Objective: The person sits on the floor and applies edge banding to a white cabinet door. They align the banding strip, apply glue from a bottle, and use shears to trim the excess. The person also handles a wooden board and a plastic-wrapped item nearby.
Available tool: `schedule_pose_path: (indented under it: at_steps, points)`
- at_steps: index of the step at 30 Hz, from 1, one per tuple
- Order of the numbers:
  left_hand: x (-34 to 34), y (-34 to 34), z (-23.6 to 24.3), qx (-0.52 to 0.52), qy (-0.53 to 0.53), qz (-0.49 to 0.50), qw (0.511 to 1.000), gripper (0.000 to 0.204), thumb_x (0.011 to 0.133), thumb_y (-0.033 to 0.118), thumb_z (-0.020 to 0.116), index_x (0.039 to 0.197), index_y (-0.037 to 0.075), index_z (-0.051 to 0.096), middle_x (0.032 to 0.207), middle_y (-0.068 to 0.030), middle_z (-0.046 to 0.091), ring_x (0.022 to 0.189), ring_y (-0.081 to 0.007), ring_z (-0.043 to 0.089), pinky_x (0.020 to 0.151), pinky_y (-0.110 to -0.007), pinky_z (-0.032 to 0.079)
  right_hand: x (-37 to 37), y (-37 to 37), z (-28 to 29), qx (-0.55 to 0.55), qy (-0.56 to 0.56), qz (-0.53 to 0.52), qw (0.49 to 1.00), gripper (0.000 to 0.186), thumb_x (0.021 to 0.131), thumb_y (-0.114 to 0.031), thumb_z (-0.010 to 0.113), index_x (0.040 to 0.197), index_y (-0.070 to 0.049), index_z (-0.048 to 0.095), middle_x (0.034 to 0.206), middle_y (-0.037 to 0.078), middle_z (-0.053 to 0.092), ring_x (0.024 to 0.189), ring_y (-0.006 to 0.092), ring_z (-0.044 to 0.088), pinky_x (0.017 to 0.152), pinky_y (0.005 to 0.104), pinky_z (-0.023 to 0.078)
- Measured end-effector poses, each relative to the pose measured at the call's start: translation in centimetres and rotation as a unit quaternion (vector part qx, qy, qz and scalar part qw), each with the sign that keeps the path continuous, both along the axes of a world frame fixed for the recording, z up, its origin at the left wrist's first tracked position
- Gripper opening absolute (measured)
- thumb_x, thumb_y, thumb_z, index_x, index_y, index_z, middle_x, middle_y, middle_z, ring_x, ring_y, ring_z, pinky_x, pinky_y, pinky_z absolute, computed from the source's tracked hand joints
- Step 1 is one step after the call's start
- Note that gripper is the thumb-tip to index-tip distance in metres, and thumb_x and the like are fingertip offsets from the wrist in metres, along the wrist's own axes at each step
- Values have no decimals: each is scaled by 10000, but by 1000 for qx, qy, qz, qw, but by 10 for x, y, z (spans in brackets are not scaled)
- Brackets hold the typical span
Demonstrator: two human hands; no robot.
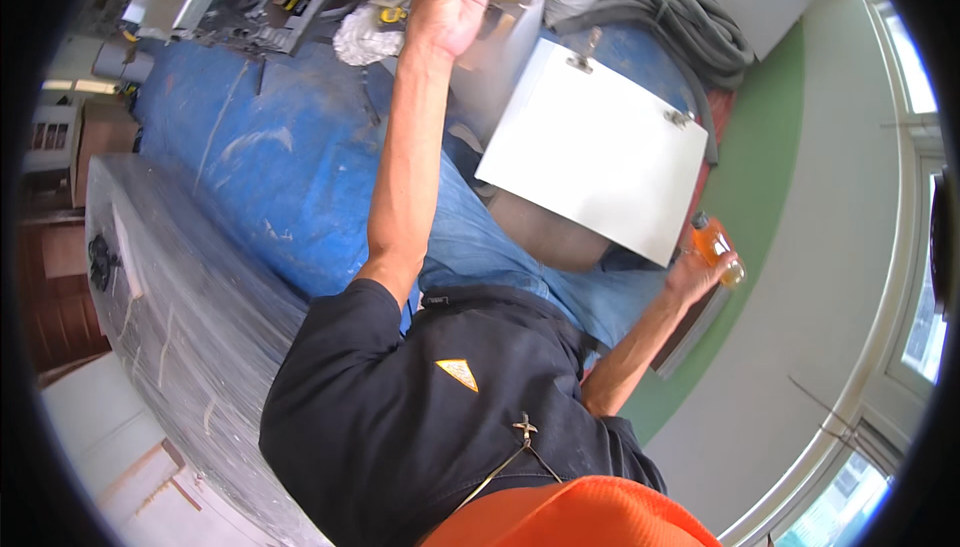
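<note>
My left arm reaches up, and my left hand (452, 7) is open above the cluttered pile at the top edge, with a ring on one finger. Its fingertips are partly cut off by the picture's edge. At the right, my right hand (693, 272) is wrapped around a small clear bottle (713, 241) of orange liquid with a dark cap; the bottle is tilted. Between my hands a white panel (600, 147) with metal hinges on its far edge leans in front of my legs in blue jeans (490, 242).
A blue sheet (300, 162) spreads at the left, beside a large plastic-wrapped item (190, 347). Metal strips and tools (270, 7) are heaped at the top left. A coil of grey hose (680, 12) lies at the top right. A green and white wall (810, 217) with windows bounds the right.
</note>
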State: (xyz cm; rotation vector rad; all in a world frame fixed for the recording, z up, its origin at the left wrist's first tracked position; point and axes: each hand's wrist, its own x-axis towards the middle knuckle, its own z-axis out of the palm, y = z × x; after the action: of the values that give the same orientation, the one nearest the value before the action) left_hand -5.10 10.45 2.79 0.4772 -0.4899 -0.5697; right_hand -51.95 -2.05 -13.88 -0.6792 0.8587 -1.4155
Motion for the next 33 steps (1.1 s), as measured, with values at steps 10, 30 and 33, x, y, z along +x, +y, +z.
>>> schedule_pose_path:
  at_steps: [10, 30, 33]
  points:
    - [189, 62, -19, 29, -57, 243, 968, 451, 939, 50, 666, 1323, 11, 432, 1235, -187, 633, 1113, -243, 635, 1035, -395, 501, 16, -7, 10, -15, -30, 60, 998, 597, 975, -457, 609, 1375, -44, 448, 1315, 172, 568, 1198, 300, 607, 992, 448, 570]
    - [146, 87, -300, 208, 91, 311, 923, 328, 935, 78, 675, 1228, 15, 541, 1204, -167, 665, 1091, -221, 649, 961, -340, 533, 41, 7, 40, -29, -40, 98, 994, 527, 982, -439, 602, 1339, -75, 470, 1297, 132, 564, 1155, 266, 630, 931, 420, 609]
    - [150, 88, -306, 201, 79, 311, 925, 318, 935, 108, 680, 1214, 11, 564, 1210, -176, 672, 1108, -239, 650, 962, -347, 535, 37, 8, 44, -12, -39, 101, 994, 525, 984, -448, 598, 1315, -56, 486, 1299, 138, 561, 1165, 285, 620, 974, 449, 578]
